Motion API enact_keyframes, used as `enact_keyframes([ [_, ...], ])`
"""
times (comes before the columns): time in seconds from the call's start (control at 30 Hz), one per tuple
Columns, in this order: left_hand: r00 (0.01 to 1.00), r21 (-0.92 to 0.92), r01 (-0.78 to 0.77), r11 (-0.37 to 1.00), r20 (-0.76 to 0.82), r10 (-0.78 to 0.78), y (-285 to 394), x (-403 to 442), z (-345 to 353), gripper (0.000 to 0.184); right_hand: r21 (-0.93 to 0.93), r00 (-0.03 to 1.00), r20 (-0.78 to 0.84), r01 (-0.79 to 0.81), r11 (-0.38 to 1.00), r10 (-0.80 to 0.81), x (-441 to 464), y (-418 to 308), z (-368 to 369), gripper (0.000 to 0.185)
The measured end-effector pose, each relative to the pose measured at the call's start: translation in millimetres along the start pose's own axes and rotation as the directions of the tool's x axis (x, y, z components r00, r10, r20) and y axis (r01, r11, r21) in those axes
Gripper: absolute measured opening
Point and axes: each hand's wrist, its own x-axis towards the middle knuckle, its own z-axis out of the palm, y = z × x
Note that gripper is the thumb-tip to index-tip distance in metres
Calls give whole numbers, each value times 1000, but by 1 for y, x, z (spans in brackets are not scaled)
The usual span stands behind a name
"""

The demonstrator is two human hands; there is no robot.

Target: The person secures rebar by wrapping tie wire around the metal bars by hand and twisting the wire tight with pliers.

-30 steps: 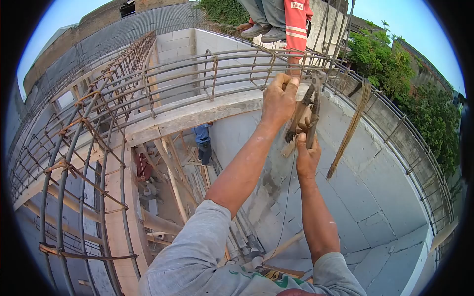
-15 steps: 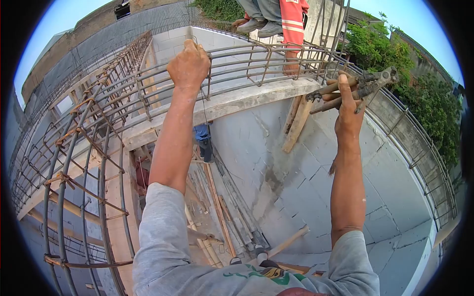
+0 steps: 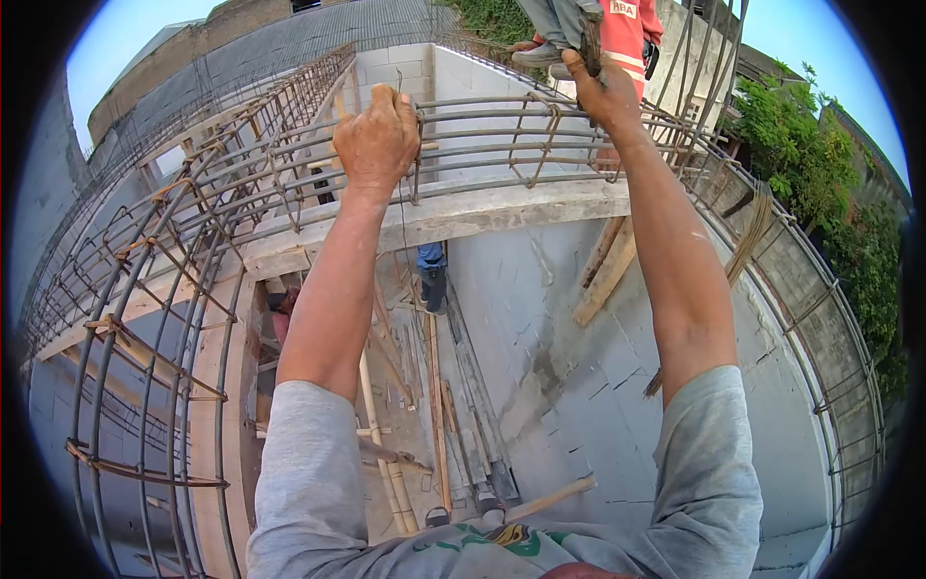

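My left hand point(image 3: 376, 140) is closed in a fist at the horizontal rebar cage point(image 3: 482, 145), gripping a thin tie wire point(image 3: 401, 217). Part of the wire pokes up above the fist, and a length hangs below it. My right hand point(image 3: 610, 95) is raised over the far side of the cage, closed around pincers point(image 3: 590, 41) that now appear nearly end-on. Behind my right forearm, a bundle of thin brown wires point(image 3: 754, 232) slants down, partly hidden by the arm.
A concrete-faced beam point(image 3: 463, 214) runs beneath the cage. Another rebar cage point(image 3: 145, 338) lies left. A person in a red top point(image 3: 622, 39) perches beyond the bars. Far below are a person in blue point(image 3: 431, 270), timber poles point(image 3: 439, 415) and a block wall point(image 3: 540, 318).
My right hand has swung left and upward with the pincers, turning them upright. My left hand stays at the cage with the wire. The view has shifted slightly.
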Motion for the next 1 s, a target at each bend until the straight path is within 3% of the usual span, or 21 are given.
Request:
enact_keyframes([
  [0.1, 998, 34, 41, 999, 41, -43, 2, 1, -3, 20, -139, 953, 302, 85, 987, -40, 3, 22, 16, 66],
  [0.23, 998, 56, 22, 998, 61, -25, -1, 1, -2, 22, -197, 901, 425, -1, 980, 87, -2, 40, 25, 68],
  [0.27, 997, 64, 34, 997, 71, -38, 0, 2, -3, 22, -165, 926, 368, -20, 986, 80, -8, 41, 26, 69],
  [0.4, 998, 38, 31, 999, 58, -33, -2, 3, -2, 23, -94, 910, 409, -31, 995, 67, -12, 47, 21, 74],
  [0.5, 995, 15, 81, 997, 56, -81, -4, 2, 0, 25, 137, 904, 424, -115, 984, 47, -4, 59, 27, 76],
  [0.53, 992, 37, 93, 995, 77, -96, -4, 3, 1, 26, 138, 911, 412, -50, 989, -12, -8, 48, 22, 76],
  [0.67, 997, 29, 66, 997, 47, -68, -3, 2, 1, 25, -77, 938, 343, -27, 997, 52, -22, 34, 34, 76],
  [0.73, 998, 24, 45, 999, 52, -47, -1, 2, -2, 25, -90, 991, -77, 103, 991, -110, -40, 18, 46, 69],
  [0.77, 998, 15, 34, 999, 49, -35, -2, 2, -2, 25, -118, 939, -285, 165, 979, -192, -51, 4, 51, 65],
  [0.8, 999, 6, 26, 1000, 41, -26, -2, 3, -2, 25, -119, 904, -385, 151, 981, -186, -66, -23, 51, 49],
  [0.87, 999, 8, 26, 1000, 33, -26, -1, 2, -3, 25, 105, 921, -337, 246, 964, -198, -98, -55, 61, 43],
  [0.9, 999, -17, 23, 1000, 35, -22, -1, 1, -4, 25, -98, 884, -370, 269, 958, -286, -119, -89, 57, 39],
  [0.93, 999, -42, 20, 999, 32, -18, -2, 2, -4, 25, -35, 901, -339, 275, 961, -270, -133, -108, 62, 41],
  [1.0, 998, -77, 31, 997, 59, -26, -4, 2, -7, 24, 376, 1000, -4, 26, 926, -27, -143, -132, 94, 39],
])
